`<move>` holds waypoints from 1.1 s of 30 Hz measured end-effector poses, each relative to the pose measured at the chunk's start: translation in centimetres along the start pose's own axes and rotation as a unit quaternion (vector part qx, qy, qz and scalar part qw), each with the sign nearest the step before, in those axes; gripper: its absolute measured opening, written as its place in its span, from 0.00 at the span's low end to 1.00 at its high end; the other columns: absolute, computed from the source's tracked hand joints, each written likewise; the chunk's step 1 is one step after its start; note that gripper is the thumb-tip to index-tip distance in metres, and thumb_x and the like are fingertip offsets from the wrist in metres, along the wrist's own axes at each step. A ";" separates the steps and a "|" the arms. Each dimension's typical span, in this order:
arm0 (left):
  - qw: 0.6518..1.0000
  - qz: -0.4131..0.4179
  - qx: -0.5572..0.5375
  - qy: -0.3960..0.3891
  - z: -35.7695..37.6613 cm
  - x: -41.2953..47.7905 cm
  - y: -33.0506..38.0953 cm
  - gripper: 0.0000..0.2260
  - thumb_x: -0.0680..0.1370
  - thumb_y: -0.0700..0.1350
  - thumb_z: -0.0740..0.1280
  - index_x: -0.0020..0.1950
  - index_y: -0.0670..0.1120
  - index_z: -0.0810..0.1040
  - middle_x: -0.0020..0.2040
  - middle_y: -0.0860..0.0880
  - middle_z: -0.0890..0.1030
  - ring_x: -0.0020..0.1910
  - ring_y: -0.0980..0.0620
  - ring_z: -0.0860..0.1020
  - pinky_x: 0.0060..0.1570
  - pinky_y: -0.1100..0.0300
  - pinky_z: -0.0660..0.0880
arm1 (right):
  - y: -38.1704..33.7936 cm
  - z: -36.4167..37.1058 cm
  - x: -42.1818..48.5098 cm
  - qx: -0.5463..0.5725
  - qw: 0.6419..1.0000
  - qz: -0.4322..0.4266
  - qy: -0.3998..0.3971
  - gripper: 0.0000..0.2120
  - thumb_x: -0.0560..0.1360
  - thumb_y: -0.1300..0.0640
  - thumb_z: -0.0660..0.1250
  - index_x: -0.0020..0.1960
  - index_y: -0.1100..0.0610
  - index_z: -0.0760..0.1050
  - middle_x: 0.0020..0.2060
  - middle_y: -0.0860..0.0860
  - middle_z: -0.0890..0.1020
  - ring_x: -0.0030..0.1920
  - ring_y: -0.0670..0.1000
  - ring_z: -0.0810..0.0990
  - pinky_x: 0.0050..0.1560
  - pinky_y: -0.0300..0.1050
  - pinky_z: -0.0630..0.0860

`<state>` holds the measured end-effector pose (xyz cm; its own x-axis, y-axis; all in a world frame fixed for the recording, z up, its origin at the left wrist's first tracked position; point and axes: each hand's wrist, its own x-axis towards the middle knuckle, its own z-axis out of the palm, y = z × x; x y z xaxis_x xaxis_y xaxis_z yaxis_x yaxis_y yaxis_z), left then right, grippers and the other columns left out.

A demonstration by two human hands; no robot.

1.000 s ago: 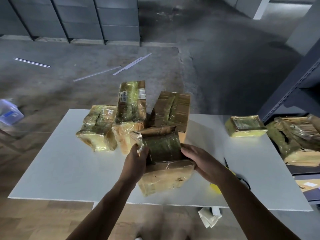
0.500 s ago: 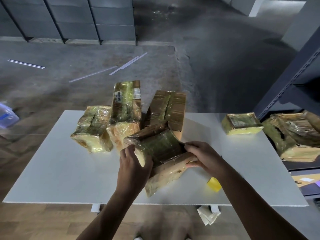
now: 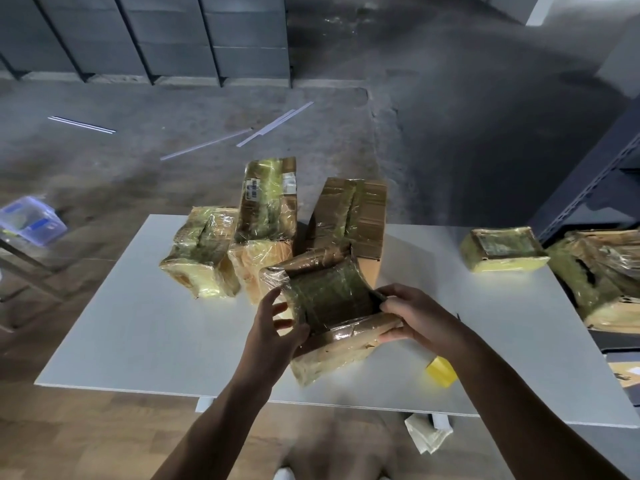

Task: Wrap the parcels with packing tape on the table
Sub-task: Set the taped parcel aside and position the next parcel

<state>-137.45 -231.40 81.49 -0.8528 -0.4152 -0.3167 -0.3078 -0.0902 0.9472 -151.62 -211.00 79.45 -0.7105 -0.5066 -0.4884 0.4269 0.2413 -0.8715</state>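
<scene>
A brown cardboard parcel wrapped in glossy clear tape [image 3: 332, 327] sits tilted near the front middle of the white rectangular table [image 3: 138, 323]. The left hand [image 3: 277, 327] cups its left side with fingers loosely curled around it. The right hand [image 3: 412, 317] pinches its right edge, thumb underneath. Three more taped parcels [image 3: 266, 209] stand at the table's back middle.

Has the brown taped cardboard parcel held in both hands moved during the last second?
Yes: the parcel has turned slightly, its right end now farther from the white table's near edge.
</scene>
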 end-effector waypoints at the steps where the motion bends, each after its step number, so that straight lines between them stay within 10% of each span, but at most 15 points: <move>1: 1.000 0.001 0.006 0.012 0.0 -0.1 -0.2 0.29 0.74 0.35 0.71 0.69 0.52 0.63 0.54 0.50 0.75 0.51 0.52 0.76 0.32 0.68 0.76 | 0.2 -0.1 -0.1 0.008 1.000 -0.008 -0.003 0.09 0.77 0.62 0.64 0.54 0.56 0.80 0.52 0.59 0.81 0.54 0.57 0.81 0.47 0.54 0.81; 9: 0.993 0.038 0.076 0.087 -0.2 -0.6 -0.3 0.21 0.73 0.45 0.74 0.58 0.47 0.66 0.36 0.46 0.82 0.32 0.49 0.82 0.33 0.50 0.81 | 0.1 -1.6 0.2 -0.041 0.992 -0.076 0.087 0.13 0.79 0.52 0.63 0.56 0.58 0.80 0.51 0.56 0.82 0.52 0.53 0.82 0.47 0.53 0.82; 13: 0.931 0.180 0.232 0.217 -1.8 0.3 0.0 0.10 0.75 0.45 0.71 0.50 0.46 0.70 0.36 0.50 0.76 0.32 0.54 0.74 0.28 0.62 0.69 | -0.3 -1.9 0.7 -0.136 0.981 -0.104 0.090 0.13 0.81 0.52 0.60 0.57 0.58 0.78 0.51 0.53 0.81 0.51 0.50 0.81 0.43 0.49 0.83; 23: 0.970 -0.025 0.237 -0.049 -1.6 2.6 0.8 0.10 0.74 0.47 0.71 0.48 0.46 0.73 0.43 0.47 0.79 0.35 0.53 0.79 0.29 0.57 0.77 | -1.5 0.2 2.5 -0.192 0.950 -0.168 0.179 0.10 0.78 0.51 0.64 0.59 0.45 0.73 0.50 0.42 0.78 0.49 0.39 0.76 0.42 0.30 0.68; 28: 0.844 0.319 0.400 0.162 1.1 1.3 2.6 0.12 0.76 0.43 0.70 0.55 0.39 0.75 0.50 0.41 0.78 0.44 0.44 0.76 0.38 0.51 0.75 | -0.9 -0.2 2.3 -0.181 0.953 -0.162 0.178 0.14 0.81 0.50 0.60 0.65 0.49 0.71 0.56 0.46 0.76 0.57 0.48 0.76 0.56 0.40 0.75; 33: 0.840 0.427 0.329 0.051 7.8 -1.6 5.4 0.07 0.76 0.41 0.64 0.50 0.40 0.77 0.46 0.45 0.77 0.43 0.49 0.75 0.37 0.59 0.71 | 1.6 -2.5 1.3 -0.235 0.938 -0.118 0.225 0.16 0.81 0.49 0.58 0.67 0.53 0.71 0.57 0.49 0.78 0.54 0.50 0.77 0.52 0.40 0.72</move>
<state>-141.02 -224.15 86.74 -0.8512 -0.1519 0.5024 0.2033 0.7871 0.5824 -153.26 -209.18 77.37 -0.9634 -0.2171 -0.1574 0.0096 0.5588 -0.8293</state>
